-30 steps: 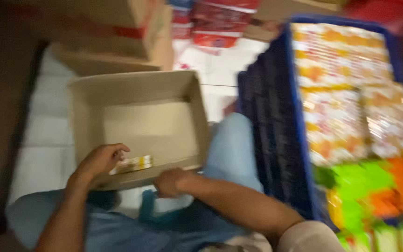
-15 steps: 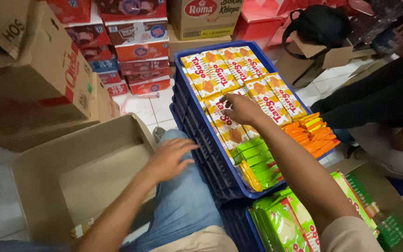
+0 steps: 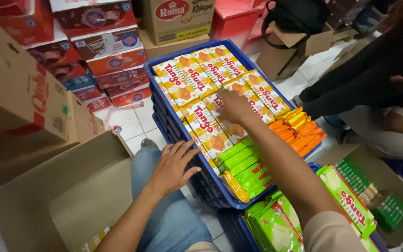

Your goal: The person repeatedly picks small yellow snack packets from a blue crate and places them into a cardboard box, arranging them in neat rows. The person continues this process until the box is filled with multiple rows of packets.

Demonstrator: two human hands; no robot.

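Note:
A blue plastic crate (image 3: 188,140) in front of me holds rows of yellow and orange wafer packs (image 3: 197,79), with green packs (image 3: 241,161) and orange packs (image 3: 299,130) at its near end. My right hand (image 3: 233,106) reaches into the crate and rests on the yellow packs near the middle; whether it grips one I cannot tell. My left hand (image 3: 173,167) lies open, fingers spread, on my knee against the crate's near left rim. An open brown cardboard box (image 3: 66,200) sits to my left, with one small pack (image 3: 92,241) in its bottom.
Stacked red and brown cartons (image 3: 103,51) stand at the back left, a large brown carton (image 3: 19,98) at left. Another crate with green packs (image 3: 276,224) sits at lower right. Another person in black (image 3: 374,79) sits at the right beside a box of green packs (image 3: 378,196).
My view swung from the cardboard box to the blue crate. My right hand left the box and reached onto the yellow packs. My left hand moved onto my knee by the crate rim.

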